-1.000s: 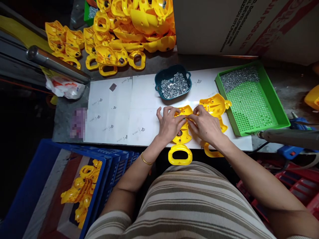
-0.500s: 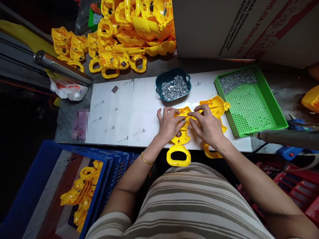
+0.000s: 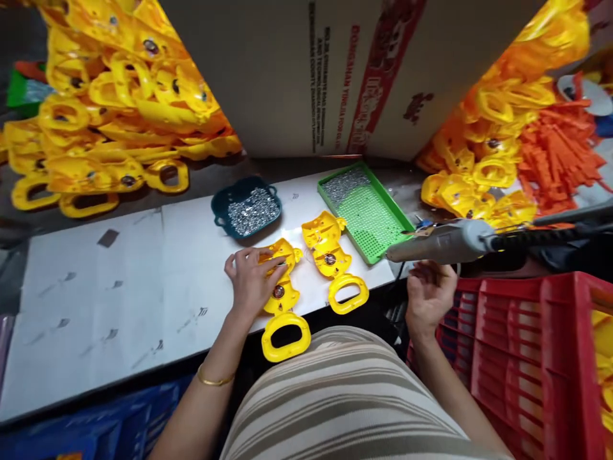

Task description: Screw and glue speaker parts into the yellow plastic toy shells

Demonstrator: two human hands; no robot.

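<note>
Head view: now leaves the yellow casing (image 3: 290,296) to just the left hand (image 3: 249,279), finger grip unclear, with the right hand (image 3: 431,298) near the grey tool (image 3: 443,241), fingers curled, hold unclear.

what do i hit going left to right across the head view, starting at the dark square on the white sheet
Dark square → left hand at the first yellow casing → second yellow casing → right hand → orange strips.

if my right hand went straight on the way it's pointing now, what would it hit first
Probably the grey tool: it lies just past your right hand in the picture, though depth is unclear and the hand might pass beneath.
</note>
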